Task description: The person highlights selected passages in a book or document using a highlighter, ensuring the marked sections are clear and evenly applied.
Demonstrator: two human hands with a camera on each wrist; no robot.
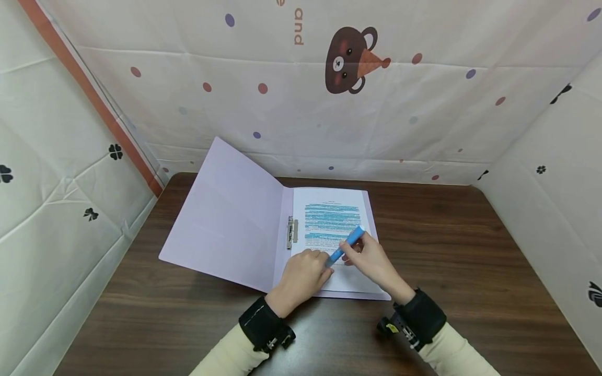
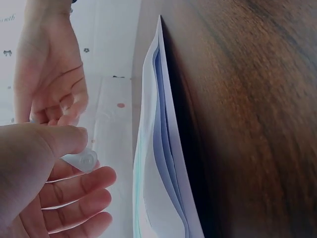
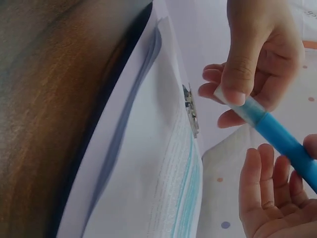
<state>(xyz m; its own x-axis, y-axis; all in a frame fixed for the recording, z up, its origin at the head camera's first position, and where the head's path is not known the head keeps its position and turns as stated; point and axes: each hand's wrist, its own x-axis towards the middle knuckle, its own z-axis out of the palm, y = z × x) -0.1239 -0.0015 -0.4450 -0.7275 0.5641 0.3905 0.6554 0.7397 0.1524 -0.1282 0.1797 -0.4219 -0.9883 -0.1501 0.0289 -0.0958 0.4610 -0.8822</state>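
A blue highlighter with a translucent cap is held at a slant over the page by both hands. My left hand pinches the capped end between thumb and fingers. Higher up, my right hand grips the blue barrel near its other end. Below them lies a printed sheet, many of its lines marked in blue, on a stack of paper inside an open lilac folder. The cap's end shows past my thumb in the left wrist view.
A metal clip sits along the folder's spine. The folder's cover leans open to the left, on a dark wooden table. Patterned cloth hangs behind and at both sides.
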